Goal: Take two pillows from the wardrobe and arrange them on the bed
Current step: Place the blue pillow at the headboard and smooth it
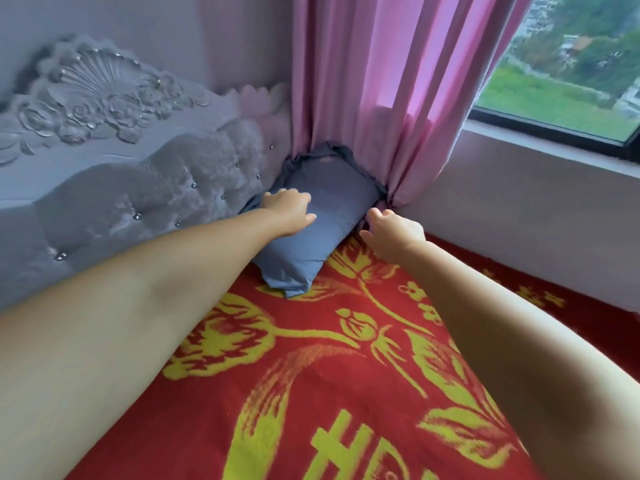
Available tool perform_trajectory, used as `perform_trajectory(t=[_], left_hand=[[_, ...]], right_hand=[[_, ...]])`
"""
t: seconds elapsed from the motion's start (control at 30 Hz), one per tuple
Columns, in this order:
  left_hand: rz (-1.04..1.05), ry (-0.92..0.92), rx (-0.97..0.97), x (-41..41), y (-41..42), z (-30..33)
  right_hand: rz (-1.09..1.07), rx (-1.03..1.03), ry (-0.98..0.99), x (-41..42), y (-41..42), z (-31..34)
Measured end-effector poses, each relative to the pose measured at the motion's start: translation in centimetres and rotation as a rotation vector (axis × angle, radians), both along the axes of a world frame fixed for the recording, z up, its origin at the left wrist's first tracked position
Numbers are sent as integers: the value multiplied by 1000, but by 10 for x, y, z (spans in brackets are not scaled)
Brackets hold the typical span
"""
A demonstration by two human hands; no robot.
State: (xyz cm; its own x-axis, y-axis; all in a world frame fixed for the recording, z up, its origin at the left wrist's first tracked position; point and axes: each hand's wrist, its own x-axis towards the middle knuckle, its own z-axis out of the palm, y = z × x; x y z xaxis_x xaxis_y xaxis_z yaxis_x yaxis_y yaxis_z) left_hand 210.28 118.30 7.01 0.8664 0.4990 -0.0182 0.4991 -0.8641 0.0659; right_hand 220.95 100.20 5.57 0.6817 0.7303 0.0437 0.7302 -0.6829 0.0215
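**Blue pillow in the bed's far corner, both hands on or beside it**

A blue pillow (322,216) lies on the bed (346,393) at its far corner, its upper end pushed up against the tufted grey headboard (138,188) and its frilled edge tucked under the hem of the pink curtain (388,98). Its near corner points down onto the red blanket with the yellow flower pattern. Only this one pillow is in view.

The left hand (287,211) rests palm-down on the pillow's left side, next to the headboard, fingers spread and lying flat on the fabric; its grip is wide and closes on nothing. The right hand (393,232) sits at the pillow's right edge, just beside the curtain's gathered bottom, fingers curled loosely downward. Whether they pinch the pillow's frill or only touch it cannot be told, as the fingertips are turned away. Both bare forearms stretch across the blanket from the near side. To the right a window (568,64) shows greenery outside, above a pale sill
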Motion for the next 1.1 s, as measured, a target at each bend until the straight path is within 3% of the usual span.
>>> perform_trajectory(t=[0.17,0.5,0.73,0.87,0.97,1.1], left_hand=[[-20,-13,31,3,-33,2],[239,90,-11,-64,-166,-60],[493,-11,-188,-102,-201,-86],[523,-27,-291,-120,-215,-112],[511,-57,-280,-164,-209,-124],[534,-56,-259,-283,-178,-141]], right_hand=[[-7,31,-3,9,-20,12],[257,-108,99,7,-129,-36],[424,-218,92,-39,-128,-54],[489,-273,41,-61,-136,-69],[447,-312,55,-92,-118,-78],[431,-310,90,-191,-59,-106]])
